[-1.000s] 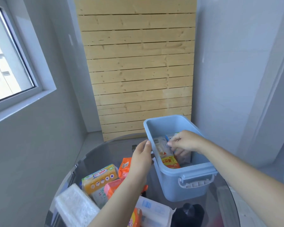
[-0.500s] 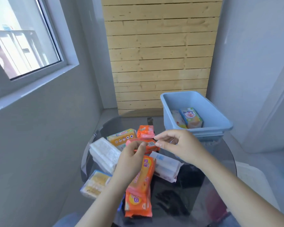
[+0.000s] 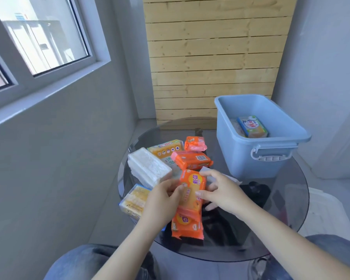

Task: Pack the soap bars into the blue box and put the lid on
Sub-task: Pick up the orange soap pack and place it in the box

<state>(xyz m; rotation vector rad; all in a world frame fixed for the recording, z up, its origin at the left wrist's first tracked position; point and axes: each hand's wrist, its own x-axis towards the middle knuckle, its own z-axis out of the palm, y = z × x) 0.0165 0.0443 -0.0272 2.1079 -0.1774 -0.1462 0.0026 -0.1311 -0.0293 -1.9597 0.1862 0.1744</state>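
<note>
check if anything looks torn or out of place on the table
The small orange packet at the far end of the pile looks crumpled and scrunched, unlike the flat soap packs. The lid is not on the blue box.

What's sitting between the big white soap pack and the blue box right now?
In the head view, an orange barcoded soap pack lies between the white soap pack and the blue box; right of it, bare glass table reaches the box.

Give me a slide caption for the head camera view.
Both hands grip an orange soap pack beside the open blue box.
</note>
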